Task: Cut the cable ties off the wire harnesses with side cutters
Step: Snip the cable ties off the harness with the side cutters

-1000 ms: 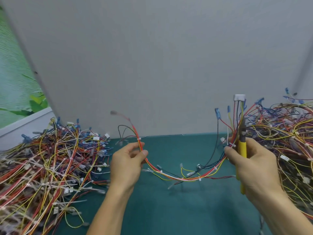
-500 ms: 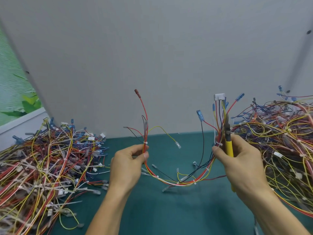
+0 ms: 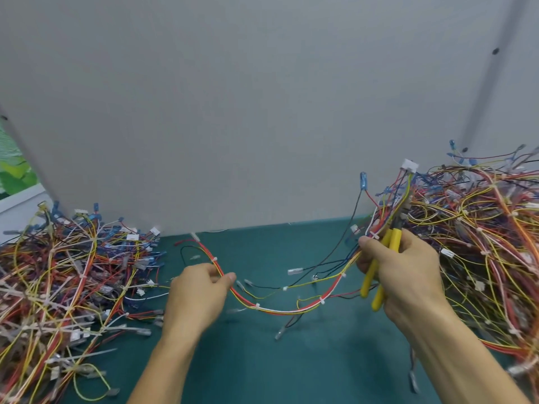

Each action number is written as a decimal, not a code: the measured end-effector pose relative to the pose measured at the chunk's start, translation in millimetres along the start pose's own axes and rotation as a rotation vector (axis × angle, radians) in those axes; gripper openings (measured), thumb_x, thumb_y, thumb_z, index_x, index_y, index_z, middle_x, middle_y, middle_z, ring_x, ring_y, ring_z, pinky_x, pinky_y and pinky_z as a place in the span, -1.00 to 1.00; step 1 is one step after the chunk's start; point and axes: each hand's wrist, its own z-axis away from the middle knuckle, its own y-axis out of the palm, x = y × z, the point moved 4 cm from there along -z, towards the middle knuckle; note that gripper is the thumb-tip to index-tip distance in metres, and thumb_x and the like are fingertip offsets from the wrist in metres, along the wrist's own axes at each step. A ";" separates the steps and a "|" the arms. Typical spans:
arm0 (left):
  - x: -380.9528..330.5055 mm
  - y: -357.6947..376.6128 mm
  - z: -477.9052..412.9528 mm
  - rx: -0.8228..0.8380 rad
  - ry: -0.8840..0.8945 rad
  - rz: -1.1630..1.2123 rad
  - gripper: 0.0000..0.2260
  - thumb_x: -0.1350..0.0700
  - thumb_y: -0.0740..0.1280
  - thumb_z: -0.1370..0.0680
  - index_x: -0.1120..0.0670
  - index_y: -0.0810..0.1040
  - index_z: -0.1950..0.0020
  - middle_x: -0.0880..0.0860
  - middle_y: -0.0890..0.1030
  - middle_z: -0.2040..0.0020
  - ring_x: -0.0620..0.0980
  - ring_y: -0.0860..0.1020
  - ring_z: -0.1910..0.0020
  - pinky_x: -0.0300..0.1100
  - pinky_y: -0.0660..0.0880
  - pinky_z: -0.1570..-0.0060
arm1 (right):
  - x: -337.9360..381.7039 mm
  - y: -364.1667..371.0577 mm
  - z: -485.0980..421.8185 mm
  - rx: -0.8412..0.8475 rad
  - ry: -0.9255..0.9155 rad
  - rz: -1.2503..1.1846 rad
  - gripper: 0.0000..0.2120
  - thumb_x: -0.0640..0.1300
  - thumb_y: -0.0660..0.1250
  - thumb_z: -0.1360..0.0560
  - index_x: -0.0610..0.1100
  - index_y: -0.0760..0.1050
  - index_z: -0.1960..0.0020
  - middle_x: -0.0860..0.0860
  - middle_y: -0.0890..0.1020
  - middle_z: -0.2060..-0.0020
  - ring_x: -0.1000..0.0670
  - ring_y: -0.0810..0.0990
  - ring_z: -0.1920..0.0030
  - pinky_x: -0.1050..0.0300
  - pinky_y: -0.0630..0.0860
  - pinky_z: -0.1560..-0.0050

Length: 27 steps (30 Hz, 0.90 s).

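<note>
A wire harness point(image 3: 291, 309) of red, yellow, white and black wires sags in an arc between my hands, with several white cable ties along it. My left hand point(image 3: 198, 298) pinches its left end between thumb and fingers. My right hand point(image 3: 405, 275) grips the yellow-handled side cutters point(image 3: 379, 275) and also holds the harness's right end with its thumb; the cutter's handles are spread and its head points up into the wires. A white connector point(image 3: 409, 165) tops that end.
A big heap of harnesses point(image 3: 67, 287) lies on the left of the teal table point(image 3: 291, 368), another heap point(image 3: 490, 243) on the right. A grey partition wall point(image 3: 262, 112) stands close behind. Loose terminals hang under the held harness.
My left hand has lowered and tipped the harness's left end down toward the table. The right hand shifted right, and the cutter's yellow handles now show spread apart.
</note>
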 end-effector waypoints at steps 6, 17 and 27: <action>-45.4 -11.9 25.3 -0.107 0.347 0.024 -0.84 -0.07 0.36 -0.52 -0.04 0.69 0.08 -0.10 0.66 0.17 -0.09 0.56 0.14 -0.25 0.41 0.12 | 10.5 10.0 10.2 0.140 -0.127 0.092 -0.90 -0.26 0.47 -0.42 -0.13 0.57 0.20 0.03 0.55 0.43 0.09 0.47 0.42 0.20 0.46 0.33; -77.3 36.4 57.3 0.324 0.527 0.350 -0.79 -0.04 0.48 -0.39 -0.27 0.60 0.01 -0.12 0.39 0.48 -0.16 0.28 0.47 -0.32 0.26 0.42 | 11.3 36.5 36.9 0.357 -0.036 -0.019 -0.82 -0.39 0.45 -0.40 -0.15 0.57 0.10 0.06 0.59 0.42 0.13 0.52 0.43 0.33 0.46 0.37; -65.9 19.6 41.0 0.192 0.144 0.862 -0.88 0.26 0.43 -0.46 0.04 0.65 0.15 -0.02 0.72 0.20 -0.29 0.61 0.26 -0.53 0.40 0.30 | 27.6 36.3 46.4 0.222 -0.339 0.307 -0.87 -0.09 0.41 -0.48 -0.04 0.51 0.21 -0.05 0.53 0.40 0.03 0.43 0.41 0.11 0.42 0.31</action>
